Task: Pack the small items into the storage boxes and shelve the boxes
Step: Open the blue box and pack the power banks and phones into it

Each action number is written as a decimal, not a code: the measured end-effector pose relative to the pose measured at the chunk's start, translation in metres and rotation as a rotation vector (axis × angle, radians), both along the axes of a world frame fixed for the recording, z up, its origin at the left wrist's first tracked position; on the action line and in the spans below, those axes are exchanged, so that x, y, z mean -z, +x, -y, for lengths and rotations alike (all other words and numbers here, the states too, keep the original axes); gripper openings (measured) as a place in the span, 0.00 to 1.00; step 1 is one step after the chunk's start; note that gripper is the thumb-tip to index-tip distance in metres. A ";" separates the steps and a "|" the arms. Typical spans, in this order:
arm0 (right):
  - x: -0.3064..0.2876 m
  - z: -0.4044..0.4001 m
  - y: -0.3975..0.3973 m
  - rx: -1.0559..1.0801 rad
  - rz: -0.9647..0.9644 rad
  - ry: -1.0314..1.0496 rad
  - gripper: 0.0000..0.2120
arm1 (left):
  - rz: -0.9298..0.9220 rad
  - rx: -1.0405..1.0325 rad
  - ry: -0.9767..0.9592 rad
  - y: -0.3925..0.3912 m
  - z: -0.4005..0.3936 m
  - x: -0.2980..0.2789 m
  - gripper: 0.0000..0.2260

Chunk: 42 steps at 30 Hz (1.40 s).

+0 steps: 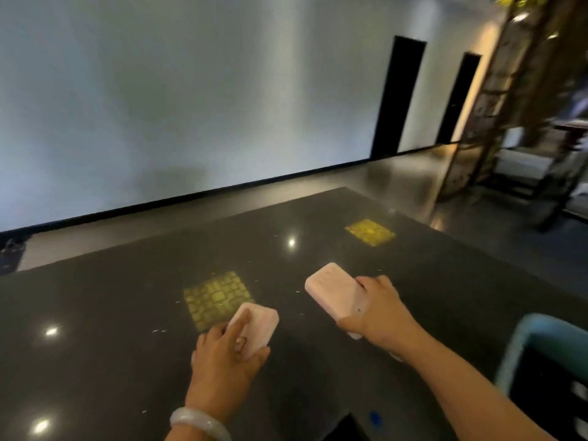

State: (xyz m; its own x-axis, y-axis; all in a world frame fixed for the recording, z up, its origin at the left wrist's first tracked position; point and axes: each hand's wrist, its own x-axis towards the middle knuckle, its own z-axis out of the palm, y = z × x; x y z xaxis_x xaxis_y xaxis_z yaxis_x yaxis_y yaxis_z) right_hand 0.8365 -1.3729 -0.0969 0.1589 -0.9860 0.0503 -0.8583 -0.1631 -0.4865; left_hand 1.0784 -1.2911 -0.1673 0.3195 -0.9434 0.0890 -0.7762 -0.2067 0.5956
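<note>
Over the dark table (318, 370), the left hand (224, 354) grips one pink block (259, 324) and the right hand (381, 310) grips another pink block (334, 294) near the blue bin (517, 342).

Pale bangle (199, 423), finger ring (241, 341)

A dark, glossy speckled table (318, 361) reflected ceiling lights and two yellow patterned patches; a pink box (257, 326) seemed to rest on it, a blue-rimmed bin (515, 351) at its right edge
</note>
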 end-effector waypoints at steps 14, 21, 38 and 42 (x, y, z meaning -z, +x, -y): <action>0.001 -0.082 -0.273 0.412 0.014 0.086 0.30 | -0.046 0.554 -0.159 -0.259 0.024 -0.008 0.31; 0.036 -0.088 -0.322 0.396 0.046 0.180 0.42 | 0.025 0.624 -0.105 -0.306 0.028 -0.008 0.31; 0.088 -0.062 -0.338 0.171 -0.005 0.270 0.43 | 0.085 0.772 -0.087 -0.325 0.055 -0.003 0.34; 0.090 -0.062 -0.337 0.142 -0.001 0.276 0.44 | 0.078 0.779 -0.089 -0.325 0.054 -0.003 0.35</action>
State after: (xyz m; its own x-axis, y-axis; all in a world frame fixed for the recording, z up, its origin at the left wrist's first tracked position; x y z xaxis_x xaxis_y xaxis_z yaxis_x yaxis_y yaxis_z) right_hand 0.4996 -1.3109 -0.1868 0.0181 -0.9747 -0.2227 -0.8638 0.0969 -0.4944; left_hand 0.7537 -1.3455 -0.1643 -0.4414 -0.8810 0.1700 -0.7178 0.4605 0.5222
